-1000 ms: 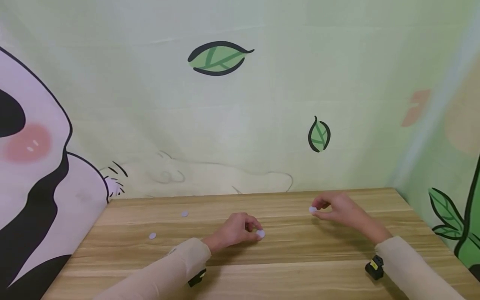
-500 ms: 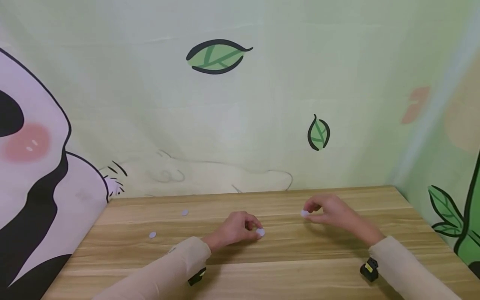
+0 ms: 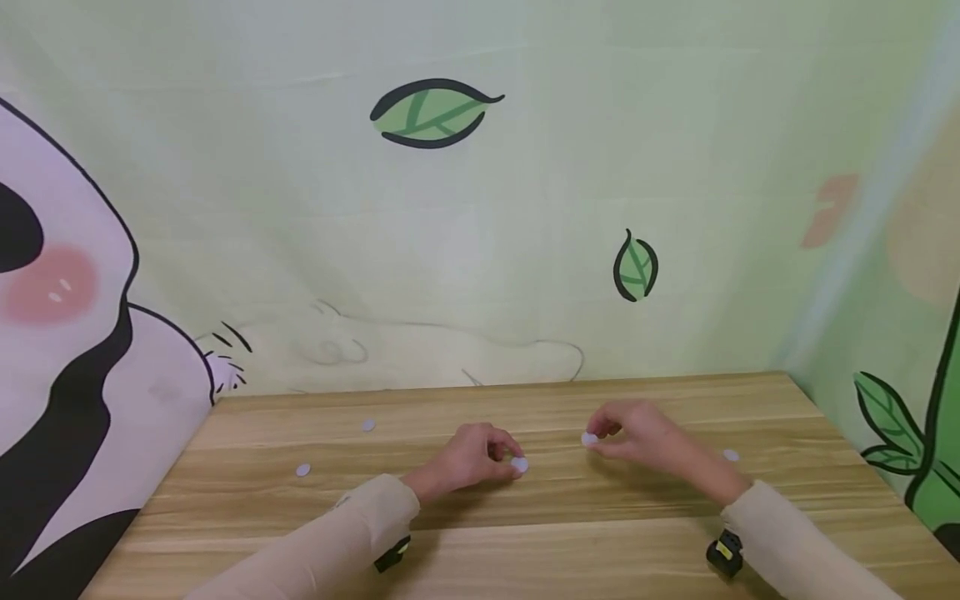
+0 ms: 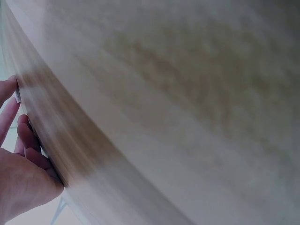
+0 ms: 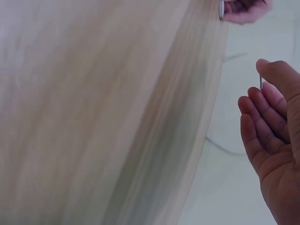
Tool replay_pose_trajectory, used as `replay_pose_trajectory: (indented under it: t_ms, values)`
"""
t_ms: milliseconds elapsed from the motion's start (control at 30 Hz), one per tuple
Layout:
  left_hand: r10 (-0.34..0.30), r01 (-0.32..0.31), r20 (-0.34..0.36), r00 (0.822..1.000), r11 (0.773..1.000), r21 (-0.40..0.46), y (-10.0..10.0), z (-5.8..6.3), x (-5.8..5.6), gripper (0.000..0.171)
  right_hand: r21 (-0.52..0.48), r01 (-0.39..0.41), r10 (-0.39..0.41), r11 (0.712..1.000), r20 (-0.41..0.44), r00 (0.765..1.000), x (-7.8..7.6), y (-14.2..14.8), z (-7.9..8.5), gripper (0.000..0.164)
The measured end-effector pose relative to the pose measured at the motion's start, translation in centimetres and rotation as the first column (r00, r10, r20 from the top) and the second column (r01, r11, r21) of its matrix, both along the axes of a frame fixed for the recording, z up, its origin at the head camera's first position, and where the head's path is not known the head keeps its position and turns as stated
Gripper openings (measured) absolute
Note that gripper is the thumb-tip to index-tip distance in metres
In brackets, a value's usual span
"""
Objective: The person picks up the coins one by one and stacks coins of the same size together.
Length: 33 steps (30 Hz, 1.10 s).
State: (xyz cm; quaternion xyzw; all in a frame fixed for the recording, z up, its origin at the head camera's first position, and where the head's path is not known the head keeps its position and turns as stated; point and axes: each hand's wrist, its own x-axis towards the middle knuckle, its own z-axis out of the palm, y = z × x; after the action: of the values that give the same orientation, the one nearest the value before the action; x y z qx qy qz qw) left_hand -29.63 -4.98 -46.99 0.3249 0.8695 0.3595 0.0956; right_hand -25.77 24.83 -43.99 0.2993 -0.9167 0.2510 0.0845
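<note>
Near the middle of the wooden table, my left hand (image 3: pixel 474 457) pinches a small round white disc (image 3: pixel 519 464) by its edge, close to the tabletop. To its right, my right hand (image 3: pixel 637 433) holds another white disc (image 3: pixel 589 438) between thumb and fingertips, a little above the table. A short gap separates the two discs. In the right wrist view the right hand's disc (image 5: pixel 261 82) shows edge-on as a thin line. The left hand's disc (image 4: pixel 18 96) is barely visible in the left wrist view.
On the wooden table (image 3: pixel 525 558), two more white discs lie at the left: a farther disc (image 3: pixel 368 425) and a nearer disc (image 3: pixel 303 470). A third loose disc (image 3: pixel 731 455) lies beyond the right forearm. A printed cloth backdrop (image 3: pixel 525 208) rises behind the table.
My right hand has moved left and slightly nearer with its disc, closing in on the left hand. The loose disc by the right forearm has come into view. My left hand stays put.
</note>
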Motion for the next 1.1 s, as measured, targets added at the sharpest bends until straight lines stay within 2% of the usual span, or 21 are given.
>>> replay_pose_trajectory:
  t_ms: [300, 700, 900, 1100]
  values:
    - [0.011, -0.011, 0.023, 1.000, 1.000, -0.015, 0.1, -0.1, -0.2, 0.015, 0.007, 0.029, -0.029, 1.000, 0.073, 0.997, 0.5, -1.9, -1.0, 0.012]
    - [0.008, -0.007, 0.023, 1.000, 0.999, -0.035, 0.1, 0.5, 0.1, 0.015, 0.041, 0.046, -0.049, 0.998, 0.065, 0.997, 0.1, -3.6, -1.9, 0.014]
    - [0.009, -0.008, 0.031, 0.999, 0.999, -0.040, 0.1, 0.6, 0.2, 0.015, 0.041, 0.036, -0.040, 0.999, 0.095, 0.995, -0.1, -4.5, -2.2, 0.015]
    - [0.005, -0.004, 0.033, 0.999, 1.000, -0.031, 0.1, 0.4, 0.0, 0.016, 0.008, 0.044, -0.045, 0.999, 0.175, 0.983, -0.1, -5.1, -2.1, 0.016]
